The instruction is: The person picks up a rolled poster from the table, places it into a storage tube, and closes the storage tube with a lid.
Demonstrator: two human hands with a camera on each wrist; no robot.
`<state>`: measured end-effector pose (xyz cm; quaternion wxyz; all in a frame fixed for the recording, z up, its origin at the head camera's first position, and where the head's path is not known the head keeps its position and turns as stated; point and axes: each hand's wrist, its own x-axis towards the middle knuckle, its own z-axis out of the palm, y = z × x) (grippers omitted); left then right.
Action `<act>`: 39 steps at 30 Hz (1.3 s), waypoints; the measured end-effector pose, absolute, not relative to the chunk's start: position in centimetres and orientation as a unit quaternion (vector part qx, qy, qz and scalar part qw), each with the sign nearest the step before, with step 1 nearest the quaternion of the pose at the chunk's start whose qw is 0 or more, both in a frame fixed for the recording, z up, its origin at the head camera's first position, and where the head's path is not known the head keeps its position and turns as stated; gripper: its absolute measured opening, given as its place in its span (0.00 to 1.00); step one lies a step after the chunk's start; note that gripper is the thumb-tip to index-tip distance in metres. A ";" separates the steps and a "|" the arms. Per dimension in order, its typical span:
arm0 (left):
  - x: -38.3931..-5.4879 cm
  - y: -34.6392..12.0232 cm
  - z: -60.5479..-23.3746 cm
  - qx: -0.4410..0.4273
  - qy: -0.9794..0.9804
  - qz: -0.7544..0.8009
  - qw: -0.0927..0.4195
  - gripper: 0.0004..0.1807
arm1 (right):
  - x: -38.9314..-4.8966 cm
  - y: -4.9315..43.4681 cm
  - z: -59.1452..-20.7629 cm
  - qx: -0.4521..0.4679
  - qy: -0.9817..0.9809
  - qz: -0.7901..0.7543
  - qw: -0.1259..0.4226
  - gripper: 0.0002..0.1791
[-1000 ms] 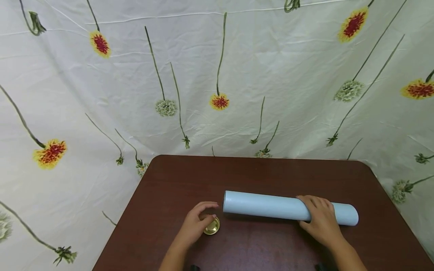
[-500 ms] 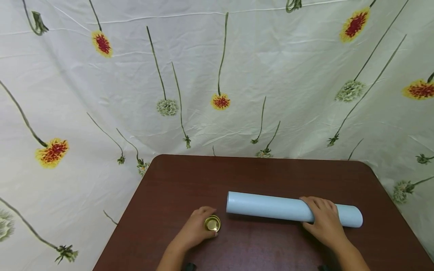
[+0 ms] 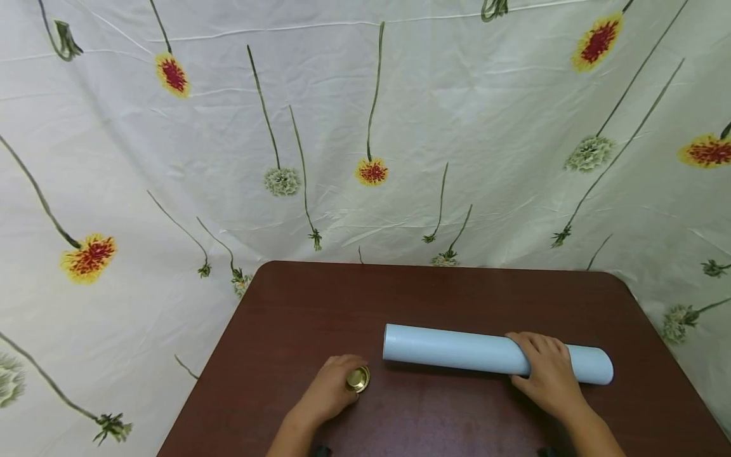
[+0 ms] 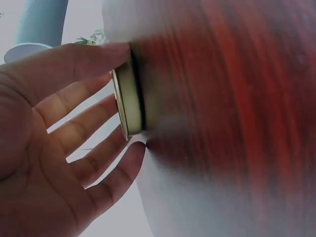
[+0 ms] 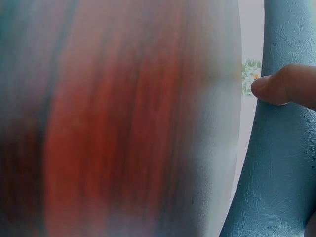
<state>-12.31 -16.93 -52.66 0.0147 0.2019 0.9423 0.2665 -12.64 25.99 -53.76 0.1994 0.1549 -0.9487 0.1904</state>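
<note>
Two grips, lower frame
My left hand [image 3: 331, 391] pinches perhaps a gold lid [image 3: 358, 379]; my right hand [image 3: 547, 376] grips a blue tube [image 3: 451, 348].

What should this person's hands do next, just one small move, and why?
Probably the left hand should raise the round gold piece a little: its thumb and fingers are around the rim, while the right hand grips the blue tube, likely keeping it from rolling.

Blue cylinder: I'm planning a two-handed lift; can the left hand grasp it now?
Probably not without letting go: the left hand is near the blue cylinder but grips the round gold piece.
</note>
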 end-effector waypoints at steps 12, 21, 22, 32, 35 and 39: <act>-13.1 -17.7 -52.5 0.151 0.923 0.345 0.076 0.29 | -12.7 26.0 -53.9 0.154 -0.947 0.193 0.204 0.49; -13.4 -18.1 -52.6 0.128 0.906 0.395 0.083 0.30 | -12.8 26.0 -53.8 0.153 -0.948 0.194 0.199 0.48; -13.5 -18.1 -52.7 0.127 0.901 0.406 0.084 0.31 | -12.8 26.0 -53.8 0.153 -0.948 0.194 0.198 0.48; -13.4 -17.9 -52.3 0.100 0.871 0.474 0.082 0.32 | -12.8 25.7 -53.6 0.152 -0.950 0.192 0.196 0.49; -13.4 -17.8 -52.0 0.087 0.867 0.484 0.080 0.32 | -12.8 25.6 -53.5 0.154 -0.948 0.192 0.200 0.50; -13.4 -17.6 -51.8 0.071 0.865 0.491 0.072 0.32 | -12.8 25.5 -53.5 0.156 -0.947 0.196 0.201 0.50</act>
